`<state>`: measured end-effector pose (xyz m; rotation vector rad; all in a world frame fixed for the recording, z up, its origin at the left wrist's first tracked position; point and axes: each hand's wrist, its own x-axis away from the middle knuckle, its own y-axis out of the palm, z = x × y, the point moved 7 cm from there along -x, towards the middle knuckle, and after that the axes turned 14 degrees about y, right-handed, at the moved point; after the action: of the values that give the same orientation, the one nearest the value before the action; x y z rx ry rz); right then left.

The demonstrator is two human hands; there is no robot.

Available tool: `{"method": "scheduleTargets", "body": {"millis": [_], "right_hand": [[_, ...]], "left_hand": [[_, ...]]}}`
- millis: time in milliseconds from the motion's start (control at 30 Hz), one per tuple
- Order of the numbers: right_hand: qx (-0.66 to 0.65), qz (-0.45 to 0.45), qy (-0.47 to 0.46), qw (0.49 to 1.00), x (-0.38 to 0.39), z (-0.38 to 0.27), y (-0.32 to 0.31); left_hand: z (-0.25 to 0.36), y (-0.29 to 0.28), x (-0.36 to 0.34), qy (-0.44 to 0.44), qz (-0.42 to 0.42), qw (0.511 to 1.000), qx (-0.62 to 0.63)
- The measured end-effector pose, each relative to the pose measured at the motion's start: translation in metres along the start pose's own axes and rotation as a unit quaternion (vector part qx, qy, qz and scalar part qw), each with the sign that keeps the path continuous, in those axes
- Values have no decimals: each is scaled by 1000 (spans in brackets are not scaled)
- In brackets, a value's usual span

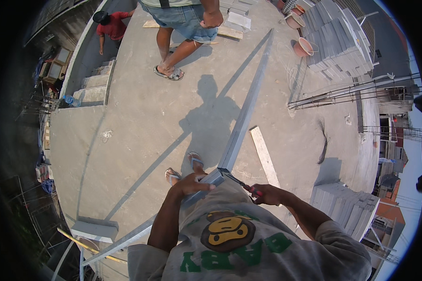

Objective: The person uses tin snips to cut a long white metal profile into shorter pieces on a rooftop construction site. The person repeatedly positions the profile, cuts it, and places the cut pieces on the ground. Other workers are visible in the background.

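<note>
A long galvanised metal channel (pixel 250 105) is bent or joined at a sharp corner in front of my waist. One length runs away from me to the upper right, the other down to the lower left. My left hand (pixel 192 184) is closed around the channel just left of that corner, thumb along its top. Red-and-black-handled snips (pixel 254 191) are gripped in my right hand (pixel 270 194). Their dark jaws reach the corner of the channel; whether they bite into the metal is too small to tell.
A person in denim shorts (pixel 187 23) stands ahead; another in a red shirt (pixel 112 28) is by the stairs (pixel 94 84) at left. Light blocks (pixel 335 44) are stacked at right, near rebar (pixel 351 91) and a bucket (pixel 303 47). A board (pixel 264 154) lies nearby.
</note>
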<state>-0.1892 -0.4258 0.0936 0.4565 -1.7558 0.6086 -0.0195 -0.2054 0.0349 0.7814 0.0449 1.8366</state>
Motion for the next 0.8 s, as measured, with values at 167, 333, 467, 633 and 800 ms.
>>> {"method": "scheduleTargets", "body": {"millis": [167,333,467,633,800], "right_hand": [[-42,4,-30,999,-4,-28,2],[-104,66,-136,983,3,-52,-6],[-55,115,-170,977,-1,-72,-17],[-44,98,-126,986,7,-70,-27],[-9,86,-132,988,10,-73,-30]], "left_hand": [[26,-13,14,-43,26,997,-59],[60,-20,21,44,94,991,-88],[69,-7,24,82,121,989,-27],[80,-12,31,109,145,983,-14],[90,-22,38,132,144,980,-32]]}}
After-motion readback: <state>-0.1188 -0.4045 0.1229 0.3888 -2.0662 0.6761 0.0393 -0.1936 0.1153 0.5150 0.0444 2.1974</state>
